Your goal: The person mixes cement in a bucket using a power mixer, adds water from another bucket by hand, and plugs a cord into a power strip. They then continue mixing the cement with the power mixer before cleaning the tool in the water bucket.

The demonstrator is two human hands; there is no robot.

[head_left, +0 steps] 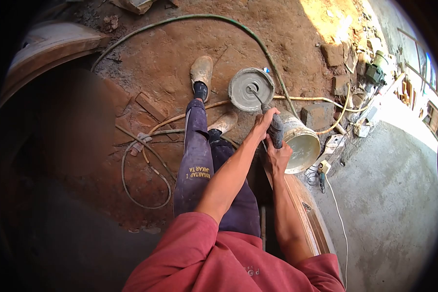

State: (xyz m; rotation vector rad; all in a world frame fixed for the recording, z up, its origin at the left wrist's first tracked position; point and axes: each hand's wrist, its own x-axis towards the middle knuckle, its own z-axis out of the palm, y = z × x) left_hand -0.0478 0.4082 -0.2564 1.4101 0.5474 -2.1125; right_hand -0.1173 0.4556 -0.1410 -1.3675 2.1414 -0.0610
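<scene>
My left hand (pixel 265 122) is closed around the front of a dark, worn power drill (pixel 276 130), near where the shaft leaves it. Behind it, my right hand (pixel 279 156) grips the drill's rear end. A thin mixing rod (pixel 256 95) runs from the drill down into a round bucket (pixel 231 100) of wet grey mix (pixel 245 100). Rings and a hollow show in the mix around the rod. The rod's lower end is hidden in it. Close to my right hand stands a larger whitish bucket (pixel 302 130), its inside pale and smeared.
A green hose (pixel 199 16) arcs over the brown dirt, and yellowish hoses (pixel 306 99) cross behind the bucket. Loose hose loops (pixel 148 208) lie by my legs. Bricks and rubble (pixel 332 54) line the right, beside a grey concrete floor (pixel 374 204) with a socket and white cord (pixel 339 214).
</scene>
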